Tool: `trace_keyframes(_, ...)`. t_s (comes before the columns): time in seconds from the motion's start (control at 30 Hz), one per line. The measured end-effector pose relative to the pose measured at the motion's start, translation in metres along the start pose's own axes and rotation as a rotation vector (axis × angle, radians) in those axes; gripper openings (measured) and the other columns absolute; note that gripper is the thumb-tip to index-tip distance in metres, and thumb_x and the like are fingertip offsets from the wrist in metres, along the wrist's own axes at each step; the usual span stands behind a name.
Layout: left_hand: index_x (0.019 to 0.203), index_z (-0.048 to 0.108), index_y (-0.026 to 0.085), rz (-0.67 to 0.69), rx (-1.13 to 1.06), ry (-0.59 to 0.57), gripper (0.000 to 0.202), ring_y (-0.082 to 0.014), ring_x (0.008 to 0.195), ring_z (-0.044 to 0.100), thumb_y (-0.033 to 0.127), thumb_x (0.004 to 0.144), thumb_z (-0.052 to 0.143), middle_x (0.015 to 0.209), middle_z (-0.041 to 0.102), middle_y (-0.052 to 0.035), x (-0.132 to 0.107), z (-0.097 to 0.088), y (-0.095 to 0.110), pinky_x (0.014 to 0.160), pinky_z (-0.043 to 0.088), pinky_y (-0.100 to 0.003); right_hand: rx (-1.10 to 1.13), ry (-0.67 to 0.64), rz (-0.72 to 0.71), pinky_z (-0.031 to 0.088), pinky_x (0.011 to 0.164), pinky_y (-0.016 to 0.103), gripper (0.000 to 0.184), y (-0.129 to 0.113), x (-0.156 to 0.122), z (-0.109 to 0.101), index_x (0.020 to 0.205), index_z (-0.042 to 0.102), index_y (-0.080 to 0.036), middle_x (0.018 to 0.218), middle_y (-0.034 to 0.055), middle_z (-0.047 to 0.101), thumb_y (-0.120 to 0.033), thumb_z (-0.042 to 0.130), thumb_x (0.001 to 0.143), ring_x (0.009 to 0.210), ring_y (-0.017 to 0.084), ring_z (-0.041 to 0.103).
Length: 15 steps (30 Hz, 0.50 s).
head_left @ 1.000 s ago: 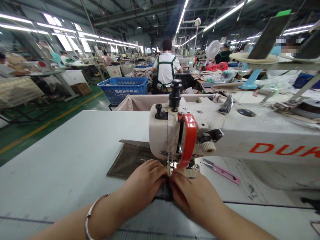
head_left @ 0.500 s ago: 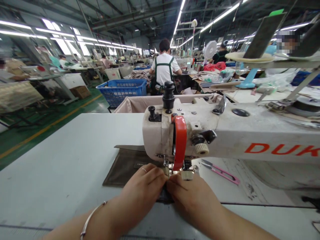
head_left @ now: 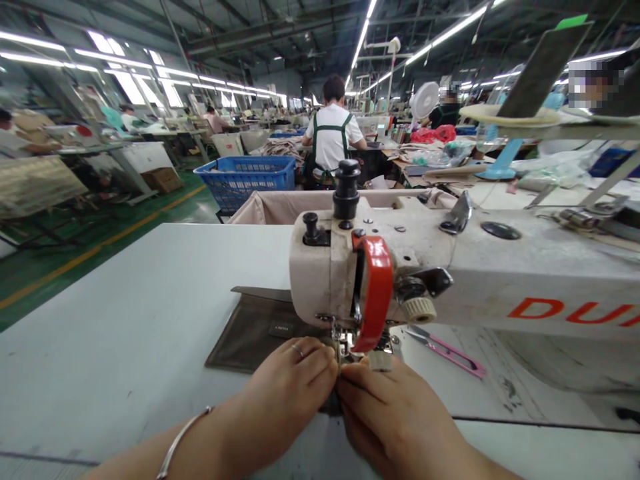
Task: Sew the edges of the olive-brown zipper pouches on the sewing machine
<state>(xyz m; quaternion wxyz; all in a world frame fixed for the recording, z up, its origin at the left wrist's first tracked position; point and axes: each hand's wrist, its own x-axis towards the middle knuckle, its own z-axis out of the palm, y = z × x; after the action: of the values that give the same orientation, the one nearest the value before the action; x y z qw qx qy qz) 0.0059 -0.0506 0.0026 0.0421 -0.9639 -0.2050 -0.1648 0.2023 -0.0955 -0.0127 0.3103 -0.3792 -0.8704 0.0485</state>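
A flat dark grey-brown panel with a small label lies on the table, partly under the head of the sewing machine. My left hand, with a ring and a bangle, has its fingers closed on the panel's near edge just left of the needle area. Beside it, fingertips nearly meeting, my right hand pinches the same edge right in front of the presser foot. The fingers hide most of the stitching spot. An orange guard curves down over the needle bar.
Pink-handled thread snips lie on the machine bed to the right. Behind the machine is a pale cloth-lined bin, and beyond it a blue basket. A person in a white shirt sits farther back. Thread stand at upper right.
The view has shifted slightly, so the machine appears a little farther right. My right hand sits slightly lower and farther right in view; both hands keep hold of the panel's edge.
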Motion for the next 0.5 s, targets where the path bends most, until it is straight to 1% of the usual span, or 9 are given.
trace_keyframes(0.1, 0.108, 0.059, 0.009, 0.006, 0.006, 0.001, 0.023, -0.024, 0.092, 0.064, 0.003, 0.091, 0.045, 0.1, 0.067, -0.0113, 0.001, 0.0, 0.0, 0.086, 0.054, -0.039, -0.014, -0.015, 0.005, 0.055, 0.08, 0.039, 0.024, -0.001, -0.001, 0.0, 0.099, 0.065, -0.015, 0.093, 0.0078, 0.07, -0.007, 0.049, 0.084, 0.09, 0.024, 0.063)
trace_keyframes(0.2, 0.104, 0.059, 0.011, -0.006, -0.03, 0.003, 0.019, -0.0226, 0.09, 0.063, 0.006, 0.092, 0.045, 0.099, 0.067, -0.0096, 0.003, -0.002, -0.002, 0.085, 0.055, -0.036, -0.034, -0.007, -0.002, 0.055, 0.076, 0.039, 0.026, -0.001, -0.001, 0.001, 0.101, 0.065, -0.014, 0.092, 0.0078, 0.069, -0.006, 0.048, 0.083, 0.086, 0.024, 0.063)
trace_keyframes(0.3, 0.1, 0.059, 0.011, -0.007, -0.055, 0.006, 0.018, -0.021, 0.085, 0.062, 0.005, 0.092, 0.043, 0.094, 0.067, -0.0079, 0.006, -0.002, -0.006, 0.082, 0.056, -0.034, -0.049, 0.011, 0.006, 0.055, 0.075, 0.041, 0.026, -0.001, 0.001, 0.003, 0.099, 0.065, -0.015, 0.093, 0.0078, 0.069, -0.006, 0.048, 0.081, 0.085, 0.025, 0.062)
trace_keyframes(0.4, 0.1, 0.058, 0.011, -0.027, -0.05, 0.016, 0.021, -0.0213, 0.083, 0.062, 0.003, 0.092, 0.04, 0.093, 0.066, -0.0088, 0.007, 0.0, -0.01, 0.079, 0.057, -0.036, -0.059, -0.017, 0.043, 0.054, 0.076, 0.043, 0.027, -0.001, 0.004, 0.002, 0.101, 0.065, -0.014, 0.096, 0.0087, 0.068, -0.006, 0.048, 0.081, 0.086, 0.026, 0.061)
trace_keyframes(0.5, 0.099, 0.059, 0.012, -0.012, 0.018, 0.04, 0.02, -0.0235, 0.087, 0.063, 0.005, 0.092, 0.042, 0.092, 0.066, -0.0098, 0.006, 0.001, -0.011, 0.08, 0.056, -0.038, -0.059, -0.059, 0.079, 0.053, 0.074, 0.044, 0.029, 0.0, 0.006, 0.002, 0.104, 0.064, -0.013, 0.097, 0.0099, 0.066, -0.006, 0.048, 0.081, 0.086, 0.027, 0.059)
